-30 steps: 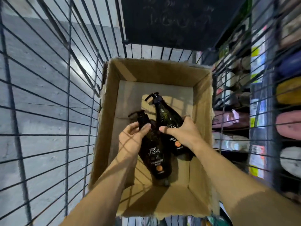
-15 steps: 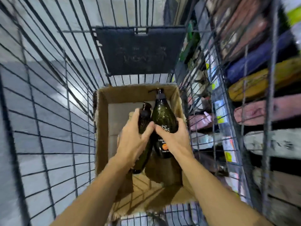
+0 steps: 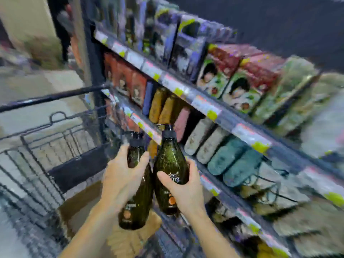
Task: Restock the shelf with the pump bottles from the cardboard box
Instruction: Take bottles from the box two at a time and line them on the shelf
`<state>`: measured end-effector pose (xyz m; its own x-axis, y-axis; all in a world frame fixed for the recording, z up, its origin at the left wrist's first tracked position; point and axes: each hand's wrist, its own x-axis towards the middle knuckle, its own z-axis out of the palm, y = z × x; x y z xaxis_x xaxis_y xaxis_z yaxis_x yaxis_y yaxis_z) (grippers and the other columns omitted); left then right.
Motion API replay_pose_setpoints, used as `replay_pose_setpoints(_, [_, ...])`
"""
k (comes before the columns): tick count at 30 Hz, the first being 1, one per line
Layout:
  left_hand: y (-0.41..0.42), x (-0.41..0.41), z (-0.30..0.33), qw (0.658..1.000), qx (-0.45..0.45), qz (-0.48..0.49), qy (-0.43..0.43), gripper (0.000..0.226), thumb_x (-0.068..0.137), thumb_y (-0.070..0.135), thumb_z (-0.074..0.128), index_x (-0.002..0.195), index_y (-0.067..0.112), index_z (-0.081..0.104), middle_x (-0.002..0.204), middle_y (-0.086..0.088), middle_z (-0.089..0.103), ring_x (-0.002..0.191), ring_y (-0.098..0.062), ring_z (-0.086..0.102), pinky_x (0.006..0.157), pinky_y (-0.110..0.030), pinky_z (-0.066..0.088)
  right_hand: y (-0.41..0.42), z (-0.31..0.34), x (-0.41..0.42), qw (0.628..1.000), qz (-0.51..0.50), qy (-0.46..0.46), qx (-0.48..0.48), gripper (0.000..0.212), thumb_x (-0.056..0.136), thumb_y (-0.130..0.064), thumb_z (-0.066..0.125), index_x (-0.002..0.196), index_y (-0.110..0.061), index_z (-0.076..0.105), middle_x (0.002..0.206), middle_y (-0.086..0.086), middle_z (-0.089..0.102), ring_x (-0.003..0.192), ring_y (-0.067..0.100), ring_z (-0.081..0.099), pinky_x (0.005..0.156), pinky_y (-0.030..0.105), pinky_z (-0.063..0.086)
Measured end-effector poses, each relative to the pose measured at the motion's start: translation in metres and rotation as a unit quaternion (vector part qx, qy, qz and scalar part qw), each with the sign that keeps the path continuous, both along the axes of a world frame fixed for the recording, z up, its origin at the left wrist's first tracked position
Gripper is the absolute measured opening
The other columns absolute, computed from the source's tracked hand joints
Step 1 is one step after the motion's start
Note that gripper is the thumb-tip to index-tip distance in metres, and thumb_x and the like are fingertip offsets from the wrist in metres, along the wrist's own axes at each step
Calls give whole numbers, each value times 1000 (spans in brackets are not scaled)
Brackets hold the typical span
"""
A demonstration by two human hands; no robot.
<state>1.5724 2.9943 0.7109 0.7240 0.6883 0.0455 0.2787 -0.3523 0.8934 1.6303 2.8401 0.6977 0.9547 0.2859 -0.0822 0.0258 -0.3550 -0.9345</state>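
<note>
A person holds two dark green plastic pump bottles upright in front of a stocked store shelf. The left hand is wrapped around the left pump bottle, fingers closed over its upper body; the right hand grips the right pump bottle around its middle, thumb across the white lettering. The two bottles touch near their lower halves. Below them sits the brown cardboard box inside a black wire cart. The tiered metal shelf, edged with price tags, carries what appear to be boxed and pouched goods, though motion blur obscures them.
</note>
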Motion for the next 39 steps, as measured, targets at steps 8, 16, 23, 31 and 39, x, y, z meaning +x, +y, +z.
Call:
replay_pose_setpoints(8, [-189, 34, 167, 964, 94, -203, -142, 63, 81, 63, 54, 131, 24, 53, 112, -10, 71, 105, -35, 63, 85, -42, 50, -199, 169, -29, 968, -197, -148, 52, 64, 62, -52, 86, 116, -36, 54, 104, -8, 72, 93, 5, 69, 72, 20, 55])
replay_pose_setpoints(16, [-353, 44, 222, 910, 130, -351, -179, 59, 84, 61, 49, 135, 32, 46, 129, 5, 59, 126, -30, 49, 99, -40, 42, -355, 209, -57, 926, -324, -182, 67, 66, 69, -44, 86, 123, -32, 52, 108, -10, 69, 91, -4, 66, 66, 12, 52])
replay_pose_setpoints(23, [-451, 66, 230, 899, 109, -376, -194, 20, 92, 42, 56, 106, 37, 43, 81, 35, 44, 77, 8, 49, 76, -25, 35, -457, 202, -32, 912, -366, -177, 58, 68, 69, -46, 85, 124, -34, 48, 106, -15, 66, 98, -4, 62, 68, 9, 50])
replay_pose_setpoints(31, [-487, 114, 235, 910, 95, -336, -222, 49, 89, 52, 53, 128, 24, 48, 116, 8, 63, 109, -15, 58, 96, -43, 47, -491, 188, 36, 925, -331, -182, 45, 77, 66, -49, 86, 129, -38, 42, 119, -14, 63, 111, 2, 58, 90, 20, 48])
replay_pose_setpoints(39, [-478, 132, 235, 912, 79, -314, -251, 48, 89, 48, 55, 130, 26, 47, 123, 10, 62, 115, -11, 57, 100, -42, 46, -480, 167, 58, 912, -351, -207, 46, 80, 67, -46, 87, 133, -32, 43, 126, -14, 50, 117, 2, 49, 95, 20, 42])
